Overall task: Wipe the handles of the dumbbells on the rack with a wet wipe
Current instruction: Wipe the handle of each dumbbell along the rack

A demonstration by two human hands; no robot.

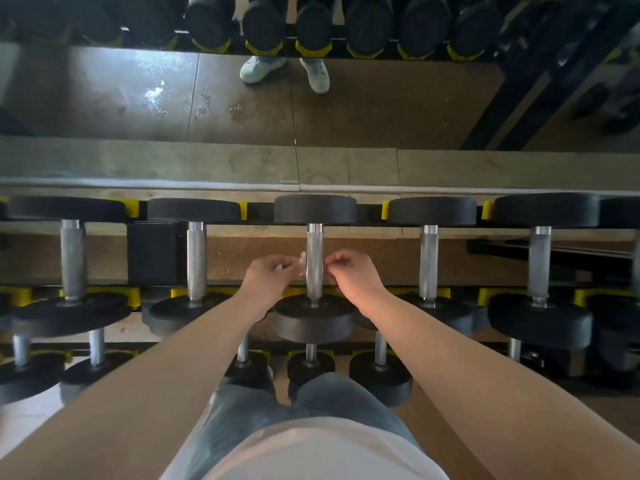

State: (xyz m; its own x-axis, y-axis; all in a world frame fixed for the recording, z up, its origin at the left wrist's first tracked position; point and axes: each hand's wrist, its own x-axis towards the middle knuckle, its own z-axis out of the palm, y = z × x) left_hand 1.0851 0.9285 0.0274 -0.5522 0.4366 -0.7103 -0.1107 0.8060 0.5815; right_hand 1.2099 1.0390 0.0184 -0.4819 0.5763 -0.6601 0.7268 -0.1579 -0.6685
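Several black dumbbells with knurled steel handles lie across the upper tier of the rack (152,254). The centre dumbbell's handle (314,251) runs between my two hands. A small white wet wipe (302,260) touches the handle's left side, pinched in the curled fingers of my left hand (268,277). To the right of the handle, my right hand (351,275) has its fingers curled, fingertips at the handle's edge; whether it holds an end of the wipe is hidden behind the handle.
More dumbbells flank the centre one, with handles at left (196,259) and right (428,261). Smaller dumbbells (310,362) sit on the lower tier by my knees. A mirror (346,105) behind the rack reflects the floor and shoes. Yellow cradles (386,209) hold the weights.
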